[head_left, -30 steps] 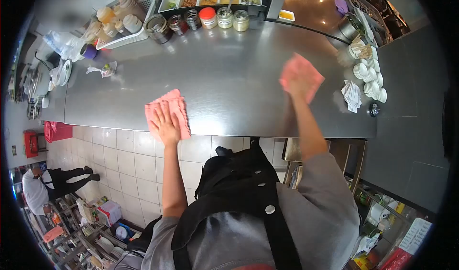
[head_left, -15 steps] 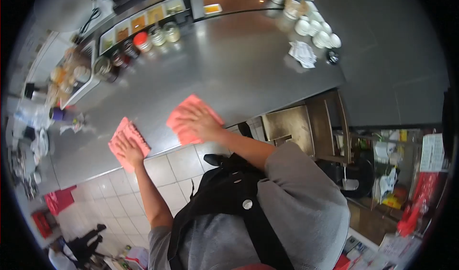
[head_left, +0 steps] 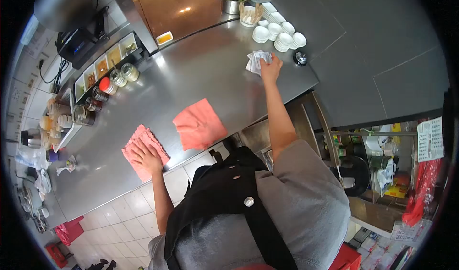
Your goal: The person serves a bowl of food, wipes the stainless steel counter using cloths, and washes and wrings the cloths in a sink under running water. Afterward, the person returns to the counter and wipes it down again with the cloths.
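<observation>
My left hand [head_left: 148, 159] lies flat on a folded pink cloth [head_left: 158, 145], fingers spread, near the front edge of the steel counter. To its right a second pink cloth [head_left: 198, 124] is spread out with no hand on it. My right hand [head_left: 271, 69] reaches to the far right and pinches a small stack of white paper slips [head_left: 254, 63] lying on the counter. Close by this hand are a dark call bell [head_left: 300, 58] and stacks of small white dishes [head_left: 284, 41].
Seasoning jars [head_left: 118, 77] and a rack of topping trays [head_left: 101, 65] line the counter's back left. A steel pot [head_left: 232, 4] and a cup of sticks [head_left: 249, 16] stand at the back. Shelving [head_left: 377, 141] is at right.
My right hand has left the second pink cloth and moved right to the paper slips. My left hand stays on the folded cloth. The view has shifted to the right.
</observation>
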